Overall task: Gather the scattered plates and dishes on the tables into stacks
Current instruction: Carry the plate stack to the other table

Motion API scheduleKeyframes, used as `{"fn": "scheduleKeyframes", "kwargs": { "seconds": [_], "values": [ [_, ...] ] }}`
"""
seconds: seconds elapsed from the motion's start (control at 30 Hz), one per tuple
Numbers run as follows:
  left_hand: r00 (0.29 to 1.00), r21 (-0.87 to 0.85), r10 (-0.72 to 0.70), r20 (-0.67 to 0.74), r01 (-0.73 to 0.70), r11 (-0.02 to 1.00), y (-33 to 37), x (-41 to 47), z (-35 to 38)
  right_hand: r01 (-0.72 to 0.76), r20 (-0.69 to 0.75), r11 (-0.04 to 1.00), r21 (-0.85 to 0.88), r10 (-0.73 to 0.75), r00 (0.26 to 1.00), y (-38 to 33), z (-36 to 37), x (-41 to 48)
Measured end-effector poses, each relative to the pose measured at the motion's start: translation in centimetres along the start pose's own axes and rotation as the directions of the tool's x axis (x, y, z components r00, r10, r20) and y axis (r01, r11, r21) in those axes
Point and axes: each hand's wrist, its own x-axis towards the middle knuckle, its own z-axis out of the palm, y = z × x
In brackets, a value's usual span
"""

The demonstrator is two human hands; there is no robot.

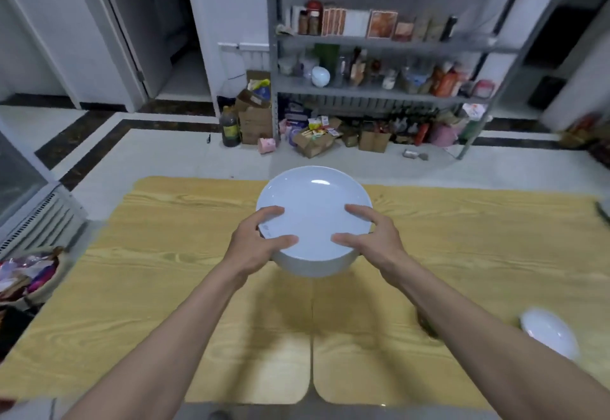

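A stack of white plates is held above the middle of two wooden tables pushed side by side. My left hand grips the stack's left rim, thumb and a finger lying on the top plate. My right hand grips the right rim the same way. The stack's near side shows a thick white edge, and how many plates it holds cannot be told. Another white dish lies upside down on the right table near its front right.
A grey metal shelf rack crammed with packets and bottles stands beyond the tables, with cardboard boxes and a dark bottle on the floor. A basket of wrappers sits at the left. An open doorway is at the back left.
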Motion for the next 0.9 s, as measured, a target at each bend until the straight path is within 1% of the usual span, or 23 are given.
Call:
{"fn": "scheduleKeyframes", "kwargs": {
  "seconds": [0.13,0.23,0.4,0.53,0.67,0.9],
  "values": [
    [0.995,-0.004,0.024,0.093,-0.024,1.0,1.7,-0.4,8.9,-0.012,-0.09,1.0,-0.012,0.011,0.996,1.3,-9.1,-2.2],
    [0.984,0.004,0.044,0.174,-0.046,0.999,2.7,-0.3,15.3,-0.033,-0.187,0.999,-0.015,0.03,0.982,2.5,-15.3,-3.6],
    [0.936,0.007,0.082,0.342,-0.09,0.996,4.5,0.1,25.3,-0.085,-0.33,0.996,0.012,0.084,0.94,4.7,-24.3,-5.8],
    [0.893,0.025,0.102,0.438,-0.125,0.992,5.5,1.0,32.9,-0.113,-0.422,0.993,0.046,0.121,0.898,6.5,-30.6,-6.7],
    [0.86,0.02,0.122,0.495,-0.151,0.988,5.9,2.2,40.2,-0.129,-0.487,0.991,0.044,0.134,0.863,8.6,-36.8,-6.3],
    [0.855,0.025,0.113,0.506,-0.146,0.989,5.4,6.3,50.3,-0.135,-0.512,0.989,0.053,0.143,0.847,11.3,-45.6,-2.7]
  ]
}}
